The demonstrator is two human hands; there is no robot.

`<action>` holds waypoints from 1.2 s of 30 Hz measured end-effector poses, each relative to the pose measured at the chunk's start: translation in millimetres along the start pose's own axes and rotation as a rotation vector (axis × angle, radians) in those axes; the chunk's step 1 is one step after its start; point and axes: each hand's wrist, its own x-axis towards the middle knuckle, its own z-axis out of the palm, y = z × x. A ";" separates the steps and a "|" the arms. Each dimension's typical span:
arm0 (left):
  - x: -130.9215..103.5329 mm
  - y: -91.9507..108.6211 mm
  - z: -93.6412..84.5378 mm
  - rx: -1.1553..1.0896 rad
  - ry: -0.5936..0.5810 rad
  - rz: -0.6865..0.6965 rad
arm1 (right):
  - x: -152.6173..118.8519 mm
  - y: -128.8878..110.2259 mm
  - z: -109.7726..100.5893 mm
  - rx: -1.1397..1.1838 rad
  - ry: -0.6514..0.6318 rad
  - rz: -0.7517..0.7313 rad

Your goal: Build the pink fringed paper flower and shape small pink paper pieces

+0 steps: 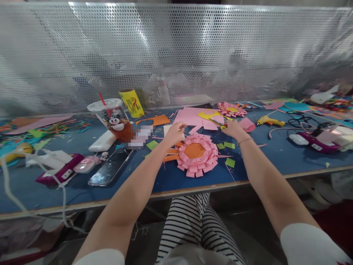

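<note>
A layered pink paper flower point(183, 156) with an orange center lies near the table's front edge, orange strips sticking out at its left. Just above its upper left is my left hand point(175, 133), fingers curled together; what they pinch, if anything, is too small to make out. My right hand point(232, 130) is closed on scissors point(217, 122) with yellow handles, the blades pointing left. Under and behind the scissors lie a yellow paper piece point(206, 115) and pink paper sheets point(187, 116). Small green paper pieces point(229, 145) are scattered right of the flower.
To the left stand a drink cup point(118, 123) with a straw and a yellow packet point(132, 103); a phone point(110, 169) lies in front. Behind is another pink flower point(231, 109). A yellow glue gun point(270, 120) and purple-based power strip point(320, 143) are right. Perforated metal screen point(193, 48) closes the back.
</note>
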 end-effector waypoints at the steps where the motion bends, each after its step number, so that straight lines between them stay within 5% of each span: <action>1: 0.9 -3.8 -3.1 0.077 0.054 -0.010 | -1.3 -6.6 -0.5 0.043 0.036 -0.067; 5: 1.9 -25.8 -11.5 0.360 -0.007 -0.071 | -8.6 -34.2 2.7 0.266 -0.116 -0.378; 11: 5.0 -36.8 -4.2 0.384 -0.130 -0.049 | -19.9 -45.7 11.4 0.213 -0.242 -0.524; 19: -3.4 -14.4 7.0 0.393 -0.254 0.177 | -25.3 -52.3 0.0 0.267 -0.370 -0.391; 26: -5.1 -10.2 6.0 0.393 -0.246 0.184 | -19.0 -50.4 9.9 0.418 -0.275 -0.322; 32: -4.9 -5.0 6.9 0.321 -0.180 0.149 | -13.3 -51.6 6.0 0.818 0.109 -0.232; 36: -4.5 5.9 6.5 0.038 -0.042 0.067 | -17.8 -67.4 3.9 1.196 0.019 -0.151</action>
